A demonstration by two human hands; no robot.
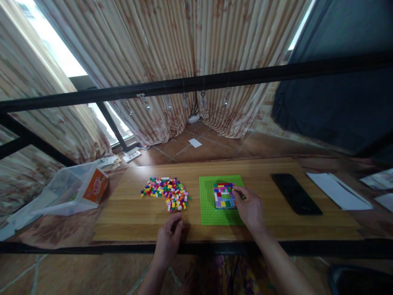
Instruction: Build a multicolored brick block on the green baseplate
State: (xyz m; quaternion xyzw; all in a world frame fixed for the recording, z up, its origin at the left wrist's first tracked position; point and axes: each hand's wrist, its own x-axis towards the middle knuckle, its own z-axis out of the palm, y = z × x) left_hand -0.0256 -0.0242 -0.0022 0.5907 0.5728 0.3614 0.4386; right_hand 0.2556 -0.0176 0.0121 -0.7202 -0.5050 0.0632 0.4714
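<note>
A bright green studded baseplate [206, 213] lies on the wooden board. On it stands a low block of many-coloured building bricks [223, 196], roughly square. At the block's right edge is my right hand [250, 208], its fingers pinched, with a small green building brick [243, 197] showing at the fingertips. My left hand [168, 234] rests near the board's front edge, fingers curled and closed; whatever it holds, if anything, is hidden. Just beyond it spreads a loose pile of small coloured bricks [172, 192].
A black phone-like slab [296, 194] lies right of the baseplate, with white paper [339, 191] farther right. On the left stands a clear plastic box [69, 188] with an orange label. A black metal bar [190, 84] crosses beyond the wooden board [138, 229], before curtains [159, 45].
</note>
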